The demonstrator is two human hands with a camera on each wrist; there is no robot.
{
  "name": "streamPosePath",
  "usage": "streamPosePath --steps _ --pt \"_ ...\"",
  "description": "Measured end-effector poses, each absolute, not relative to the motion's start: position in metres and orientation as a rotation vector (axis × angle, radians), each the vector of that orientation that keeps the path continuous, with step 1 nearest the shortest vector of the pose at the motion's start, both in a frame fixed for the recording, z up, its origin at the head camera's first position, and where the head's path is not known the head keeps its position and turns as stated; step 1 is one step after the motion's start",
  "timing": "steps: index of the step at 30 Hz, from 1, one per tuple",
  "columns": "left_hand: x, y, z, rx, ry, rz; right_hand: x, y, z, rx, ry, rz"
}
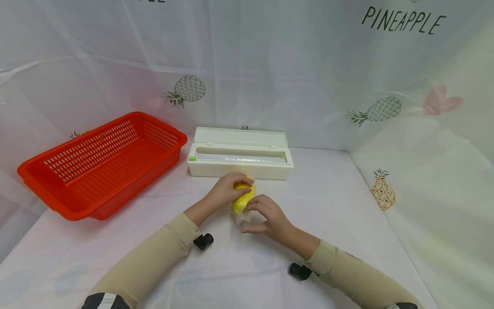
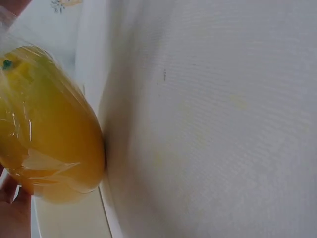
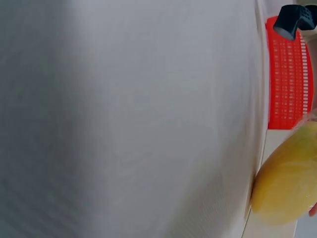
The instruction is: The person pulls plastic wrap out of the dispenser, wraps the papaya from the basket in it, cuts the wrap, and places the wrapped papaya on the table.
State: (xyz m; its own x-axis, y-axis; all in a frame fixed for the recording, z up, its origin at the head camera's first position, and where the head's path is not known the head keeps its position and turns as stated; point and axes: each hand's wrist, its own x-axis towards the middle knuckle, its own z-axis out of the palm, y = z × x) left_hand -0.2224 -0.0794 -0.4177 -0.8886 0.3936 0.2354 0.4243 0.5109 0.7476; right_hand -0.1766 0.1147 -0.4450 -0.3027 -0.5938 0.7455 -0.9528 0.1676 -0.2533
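Observation:
A yellow mango [image 1: 243, 201] in clear plastic wrap lies on the white cloth. My left hand [image 1: 227, 189] grips its far end from the left, thumb and fingers around it. On the near right side is my right hand [image 1: 273, 219], fingers bent and thumb apart, fingertips touching the wrapped mango near its loose film end. The left wrist view shows the mango [image 2: 54, 124] close up, with a green stem spot and creased film. At the right edge of the right wrist view, part of the mango [image 3: 287, 178] appears; the right hand is mostly out of that view.
Just behind the hands stands a white cling film box [image 1: 239, 169], its lid raised and a roll inside. A red slotted basket [image 1: 139, 184] sits to the left. Printed curtain cloth [image 1: 270, 77] hangs behind and at the right.

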Motion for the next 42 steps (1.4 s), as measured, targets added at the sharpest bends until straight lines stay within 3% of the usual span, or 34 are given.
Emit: streamPosePath --steps 15,27,42 --pt "-0.227 -0.085 -0.423 -0.755 -2.680 -1.619 -0.175 0.111 -0.442 1.350 -2.001 0.945" --pt "-0.222 -0.083 -0.422 -0.691 -2.663 -1.669 -0.174 0.103 -0.442 0.947 -2.234 1.230" --pt "-0.220 -0.085 -0.422 -0.883 -2.681 -1.669 -0.177 0.101 -0.436 0.590 -2.352 1.611"
